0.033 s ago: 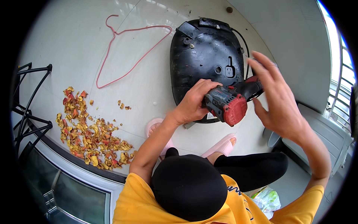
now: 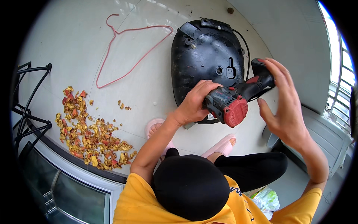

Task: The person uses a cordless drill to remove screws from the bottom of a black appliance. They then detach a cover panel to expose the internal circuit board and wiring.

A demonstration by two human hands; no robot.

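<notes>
My left hand (image 2: 194,102) is wrapped around the body of a black, grey and red cordless power drill (image 2: 222,103), just above the near edge of a rounded black appliance housing (image 2: 205,56) on the floor. The drill's red end faces me and its black grip points up to the right. Beside that grip, my right hand (image 2: 282,99) is open, fingers stretched and thumb apart. Its fingertips overlap the grip's far end in view; whether they touch it, I cannot tell. The housing has a round hole, a keyhole-like recess and a black cable (image 2: 246,48) along its right side.
A pink wire hanger (image 2: 112,56) lies left of the housing. Dried yellow and red peel pieces (image 2: 91,138) are spread on the tiles further left, near a black metal rack (image 2: 41,95). A grey box-like unit (image 2: 317,130) stands at the right. Below are my pink slippers (image 2: 222,145).
My right hand has shifted slightly right and down, uncovering more of the drill's grip. My left hand still holds the drill in nearly the same place.
</notes>
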